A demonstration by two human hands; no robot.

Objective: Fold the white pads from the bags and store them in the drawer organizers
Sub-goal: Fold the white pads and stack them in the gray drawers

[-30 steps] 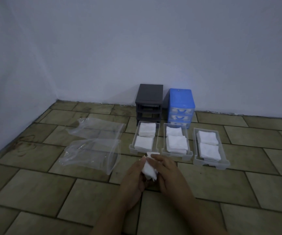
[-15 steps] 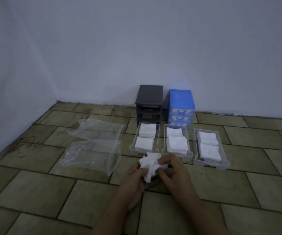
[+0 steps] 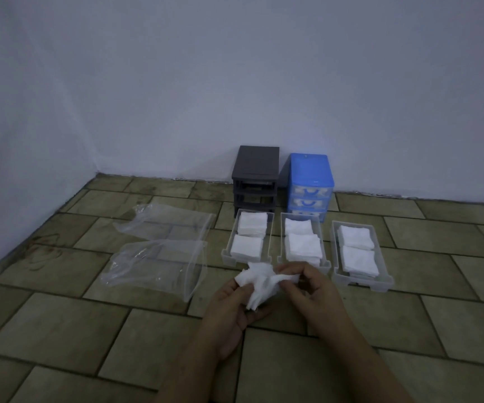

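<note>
A crumpled white pad (image 3: pixel 259 282) is held above the tiled floor, in front of the drawers. My left hand (image 3: pixel 230 309) grips its left and lower part, and my right hand (image 3: pixel 312 289) pinches its right corner. Three grey drawer trays lie side by side on the floor: the left tray (image 3: pixel 229 251), the middle tray (image 3: pixel 280 254) and the right tray (image 3: pixel 380 282). Each holds two stacks of folded white pads (image 3: pixel 303 245). Two clear plastic bags lie flat at the left, a near one (image 3: pixel 159 266) and a far one (image 3: pixel 171 225).
A dark grey drawer frame (image 3: pixel 256 173) with open slots stands against the wall. A blue drawer organizer (image 3: pixel 310 184) stands right of it. The wall corner closes off the left side, and tiled floor stretches around my arms.
The pad was bunched between both hands. It has been pulled apart and raised a little, with my right hand drawing its corner to the right.
</note>
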